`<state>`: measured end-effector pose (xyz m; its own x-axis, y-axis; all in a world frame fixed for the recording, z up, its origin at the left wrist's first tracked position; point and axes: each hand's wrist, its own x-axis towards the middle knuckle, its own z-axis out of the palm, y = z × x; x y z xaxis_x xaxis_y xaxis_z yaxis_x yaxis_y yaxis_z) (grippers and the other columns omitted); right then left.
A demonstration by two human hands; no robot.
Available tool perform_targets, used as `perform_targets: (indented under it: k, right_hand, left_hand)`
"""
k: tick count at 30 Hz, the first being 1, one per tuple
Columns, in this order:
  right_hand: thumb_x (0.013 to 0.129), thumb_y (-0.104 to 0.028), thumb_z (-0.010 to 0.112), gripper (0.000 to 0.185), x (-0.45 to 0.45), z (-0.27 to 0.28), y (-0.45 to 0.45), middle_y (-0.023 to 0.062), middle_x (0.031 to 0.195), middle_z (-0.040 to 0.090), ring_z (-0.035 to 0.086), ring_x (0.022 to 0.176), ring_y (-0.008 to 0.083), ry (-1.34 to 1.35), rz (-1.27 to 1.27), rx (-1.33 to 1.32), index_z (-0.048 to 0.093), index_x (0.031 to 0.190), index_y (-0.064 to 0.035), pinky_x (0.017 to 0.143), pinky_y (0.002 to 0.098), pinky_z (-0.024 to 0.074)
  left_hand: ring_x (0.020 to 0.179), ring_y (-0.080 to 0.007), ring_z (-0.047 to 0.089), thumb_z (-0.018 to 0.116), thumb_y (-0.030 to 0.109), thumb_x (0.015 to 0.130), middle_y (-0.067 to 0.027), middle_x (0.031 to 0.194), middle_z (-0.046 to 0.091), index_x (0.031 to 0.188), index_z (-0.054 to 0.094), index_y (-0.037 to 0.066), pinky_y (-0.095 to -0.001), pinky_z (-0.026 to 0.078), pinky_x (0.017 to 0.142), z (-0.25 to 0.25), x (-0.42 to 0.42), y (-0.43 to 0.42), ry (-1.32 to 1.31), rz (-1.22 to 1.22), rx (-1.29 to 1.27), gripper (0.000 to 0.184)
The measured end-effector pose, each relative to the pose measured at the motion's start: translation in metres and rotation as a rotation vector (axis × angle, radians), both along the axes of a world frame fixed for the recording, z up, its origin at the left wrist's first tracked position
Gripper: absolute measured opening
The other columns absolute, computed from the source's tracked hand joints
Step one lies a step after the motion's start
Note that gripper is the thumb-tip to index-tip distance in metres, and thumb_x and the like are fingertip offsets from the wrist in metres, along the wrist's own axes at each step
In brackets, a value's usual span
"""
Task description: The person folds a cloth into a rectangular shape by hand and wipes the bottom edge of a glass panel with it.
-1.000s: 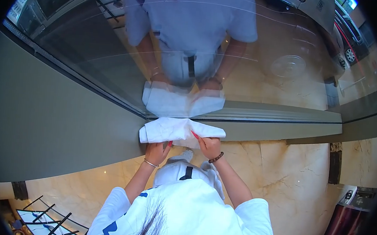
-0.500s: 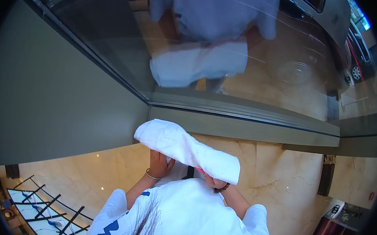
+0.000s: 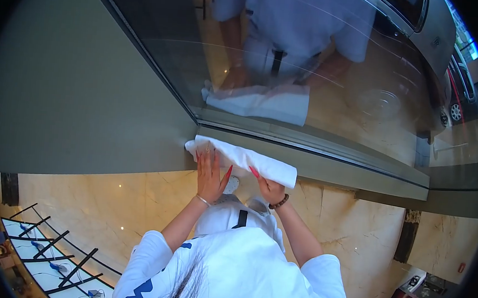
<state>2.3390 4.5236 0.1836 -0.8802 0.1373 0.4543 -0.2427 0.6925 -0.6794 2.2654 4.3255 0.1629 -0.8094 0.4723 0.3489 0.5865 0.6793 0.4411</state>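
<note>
A folded white towel (image 3: 271, 168) lies along the grey sill below the glass, its left end at the corner with the grey side panel. My left hand (image 3: 209, 179) is pressed against the towel's left part, fingers stretched out and nearly flat. At the towel's right part, my right hand (image 3: 271, 190) grips the lower edge with the thumb on top; its other fingers are hidden beneath the cloth.
A large glass pane (image 3: 333, 72) rises in front, reflecting me and the towel. To the left stands a broad grey panel (image 3: 76, 93). The grey sill (image 3: 359, 170) runs right above a marble floor (image 3: 350, 229). Black bars (image 3: 65, 258) cross a bright surface at lower left.
Both hands have moved forward with the towel, from near my body to the sill. My left fingers now lie stretched on the cloth rather than under it.
</note>
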Motion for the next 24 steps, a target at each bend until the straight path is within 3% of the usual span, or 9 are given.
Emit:
perform_targets:
  k: [5,9,11,15,19,24]
  right_hand:
    - [0.08,-0.014,0.058,0.019,-0.012,0.006,0.0,0.0135,0.096,0.062,0.057,0.091,0.031,0.093,-0.02,0.002,0.064,0.096,-0.0049,0.083,0.0402,0.0418]
    - [0.08,-0.014,0.058,0.018,-0.017,0.003,0.002,0.0136,0.096,0.062,0.057,0.091,0.0314,0.068,-0.047,-0.047,0.065,0.095,-0.0046,0.084,0.0401,0.0418]
    - [0.08,-0.013,0.059,0.018,-0.016,-0.009,0.006,0.0139,0.097,0.062,0.057,0.092,0.0317,0.023,-0.053,-0.11,0.065,0.095,-0.0045,0.085,0.0402,0.0415]
    - [0.077,-0.012,0.06,0.019,-0.006,-0.024,0.009,0.0149,0.097,0.061,0.056,0.094,0.0331,-0.05,-0.073,0.028,0.065,0.094,-0.0042,0.087,0.042,0.0402]
    - [0.074,-0.011,0.06,0.025,0.001,-0.029,0.014,0.0154,0.101,0.06,0.054,0.099,0.0348,0.03,-0.035,0.148,0.063,0.098,-0.0046,0.09,0.0437,0.038]
    - [0.076,-0.013,0.057,0.03,0.018,0.015,0.014,0.0161,0.109,0.057,0.052,0.103,0.0353,0.049,0.011,0.206,0.059,0.105,-0.0054,0.091,0.0446,0.0366]
  left_hand:
    - [0.124,-0.0493,0.018,0.057,0.028,0.078,-0.0267,0.137,0.02,0.132,0.024,-0.005,-0.0537,0.014,0.103,0.003,-0.023,0.006,0.121,-0.016,0.015,0.072]
    - [0.126,-0.0462,0.018,0.056,0.029,0.079,-0.0235,0.138,0.022,0.132,0.026,-0.004,-0.0536,0.014,0.103,0.016,-0.031,0.011,0.068,0.002,-0.009,0.07]
    - [0.128,-0.0399,0.02,0.055,0.031,0.079,-0.0192,0.138,0.025,0.133,0.026,-0.002,-0.052,0.015,0.103,0.016,-0.03,0.011,0.005,-0.036,-0.121,0.07]
    - [0.129,-0.0335,0.022,0.055,0.033,0.078,-0.0151,0.138,0.028,0.134,0.028,0.001,-0.0497,0.015,0.104,0.011,-0.008,0.006,-0.036,-0.072,-0.207,0.07]
    - [0.125,-0.032,0.028,0.056,0.033,0.076,-0.0138,0.13,0.038,0.127,0.038,0.004,-0.05,0.014,0.104,0.01,-0.012,0.005,-0.016,-0.155,-0.172,0.062]
    - [0.119,-0.0316,0.035,0.058,0.032,0.075,-0.0135,0.119,0.046,0.117,0.047,0.004,-0.0521,0.014,0.104,0.023,-0.016,0.014,0.024,-0.245,-0.216,0.052]
